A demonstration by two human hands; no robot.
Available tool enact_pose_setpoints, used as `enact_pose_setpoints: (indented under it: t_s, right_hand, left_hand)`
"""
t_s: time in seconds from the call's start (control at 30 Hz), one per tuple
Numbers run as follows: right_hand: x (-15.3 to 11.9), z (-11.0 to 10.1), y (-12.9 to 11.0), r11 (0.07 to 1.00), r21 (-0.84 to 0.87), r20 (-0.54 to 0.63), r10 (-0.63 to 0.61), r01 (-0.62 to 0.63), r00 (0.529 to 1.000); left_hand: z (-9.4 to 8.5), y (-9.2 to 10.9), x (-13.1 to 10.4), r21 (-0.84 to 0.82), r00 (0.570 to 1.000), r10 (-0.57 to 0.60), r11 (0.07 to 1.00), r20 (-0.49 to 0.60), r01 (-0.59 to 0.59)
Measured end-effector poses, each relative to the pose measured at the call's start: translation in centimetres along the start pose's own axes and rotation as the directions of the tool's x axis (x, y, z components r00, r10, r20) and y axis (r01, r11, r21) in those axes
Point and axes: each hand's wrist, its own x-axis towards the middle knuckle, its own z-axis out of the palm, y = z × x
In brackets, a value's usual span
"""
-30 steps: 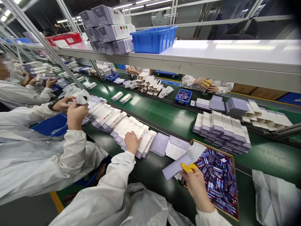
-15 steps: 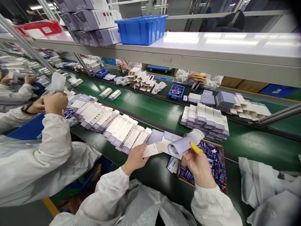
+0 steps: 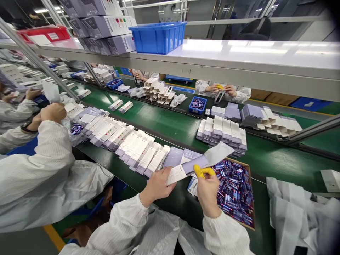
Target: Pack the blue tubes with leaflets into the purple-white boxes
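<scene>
My left hand (image 3: pixel 158 186) is wrapped round a narrow white box (image 3: pixel 176 175). My right hand (image 3: pixel 208 189), with yellow covers on its fingertips, pinches a purple folded paper (image 3: pixel 195 164) at the box's open end. A translucent white pouch (image 3: pixel 219 153) sticks out past the paper, up and to the right. Beside my right hand stands a cardboard tray (image 3: pixel 251 191) full of small blue and red foil packets (image 3: pixel 233 184). Purple leaflets (image 3: pixel 174 157) lie behind the white box, next to a row of white and purple boxes (image 3: pixel 138 148).
A green conveyor (image 3: pixel 164 124) runs across, with stacked boxes (image 3: pixel 221 131) on it. Grey pouches (image 3: pixel 297 212) lie at the right. A shelf (image 3: pixel 239 58) with a blue bin (image 3: pixel 159 38) hangs overhead. A person's sleeve (image 3: pixel 53 152) is close on the left; other people's hands work opposite.
My right hand has moved left, closer to the box. The purple paper, curled before, now lies flatter in line with the box. More of the packet tray shows.
</scene>
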Motion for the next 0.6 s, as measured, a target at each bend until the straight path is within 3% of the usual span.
enact_pose_setpoints:
  t_s: [0.17, 0.27, 0.37, 0.47, 0.6]
  right_hand:
    - [-0.9, -0.8, 1.8, 0.98, -0.014, 0.194, 0.197, -0.198, 0.961]
    - [-0.3, -1.5, 2.2, 0.934, 0.168, 0.122, 0.297, -0.315, 0.947]
    - [0.8, -2.2, 2.0, 0.89, 0.307, 0.032, 0.344, -0.336, 0.939]
    - [1.4, -3.0, 1.9, 0.93, 0.161, 0.087, 0.32, -0.33, 0.943]
    - [1.1, -3.9, 2.0, 0.959, -0.147, 0.358, 0.279, -0.242, 0.891]
  left_hand:
    - [0.8, 1.3, -0.2, -0.024, 0.999, -0.033, 0.999, 0.019, 0.033]
    - [0.8, 1.9, -0.2, 0.022, 0.999, -0.042, 0.999, 0.028, 0.041]
    - [0.7, 2.3, -0.2, 0.083, 0.998, -0.012, 0.997, 0.068, 0.006]
    - [1.0, 2.8, -0.3, 0.093, 0.996, -0.022, 0.996, 0.087, 0.014]
    - [1.8, 3.1, -0.5, 0.052, 0.995, -0.064, 0.997, 0.079, 0.06]
